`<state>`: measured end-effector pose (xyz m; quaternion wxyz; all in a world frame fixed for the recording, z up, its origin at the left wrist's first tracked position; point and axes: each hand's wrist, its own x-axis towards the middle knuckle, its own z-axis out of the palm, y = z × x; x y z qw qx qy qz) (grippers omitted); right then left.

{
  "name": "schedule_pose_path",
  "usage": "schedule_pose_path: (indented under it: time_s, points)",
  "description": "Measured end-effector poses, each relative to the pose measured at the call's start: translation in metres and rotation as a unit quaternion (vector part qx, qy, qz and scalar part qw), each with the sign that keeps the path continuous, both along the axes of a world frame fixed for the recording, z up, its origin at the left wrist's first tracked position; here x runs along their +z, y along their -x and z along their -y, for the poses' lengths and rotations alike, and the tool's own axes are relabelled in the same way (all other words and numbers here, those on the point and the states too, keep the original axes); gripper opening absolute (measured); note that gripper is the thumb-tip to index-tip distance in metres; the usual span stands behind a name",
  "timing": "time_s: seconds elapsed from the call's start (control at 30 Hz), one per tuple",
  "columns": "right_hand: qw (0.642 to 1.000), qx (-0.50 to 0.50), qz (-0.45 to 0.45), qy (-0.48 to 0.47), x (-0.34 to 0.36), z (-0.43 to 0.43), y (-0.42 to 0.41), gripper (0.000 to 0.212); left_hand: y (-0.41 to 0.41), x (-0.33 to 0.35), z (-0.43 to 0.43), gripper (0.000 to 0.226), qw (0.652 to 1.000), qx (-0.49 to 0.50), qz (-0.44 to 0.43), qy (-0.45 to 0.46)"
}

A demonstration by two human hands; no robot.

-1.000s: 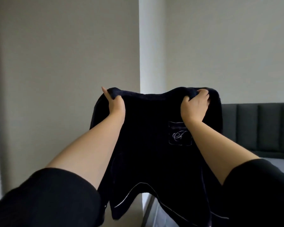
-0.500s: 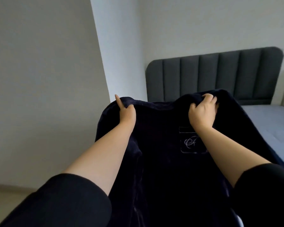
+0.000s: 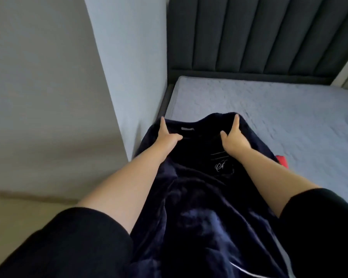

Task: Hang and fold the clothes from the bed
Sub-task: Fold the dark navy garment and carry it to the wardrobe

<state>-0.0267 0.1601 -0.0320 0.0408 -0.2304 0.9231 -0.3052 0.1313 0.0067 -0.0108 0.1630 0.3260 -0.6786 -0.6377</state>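
- Head view: left hand (image 3: 167, 135) and right hand (image 3: 232, 138), fingers clamped on the shoulders of the dark garment (image 3: 199, 197), hold it above the bed (image 3: 289, 117), toward its 9 o'clock edge.
- Technique: keep both shoulders level and taut while laying it flat.
- Versus 0.5 s earlier: garment lower, nearer the mattress.
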Motion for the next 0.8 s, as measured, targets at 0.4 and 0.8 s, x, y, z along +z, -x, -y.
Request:
schedule_pose_path:
  time_s: [0.4, 0.8]
  points:
    - [0.954, 0.109, 0.087, -0.265, -0.238, -0.003, -0.185, 0.077, -0.135, -0.24, -0.033, 0.072, 0.811, -0.148, 0.424, 0.376]
    - [0.938, 0.151, 0.154, -0.27, -0.236, 0.006, -0.163, 0.085, -0.154, -0.226, -0.035, 0.071, 0.783, -0.089, 0.452, 0.418]
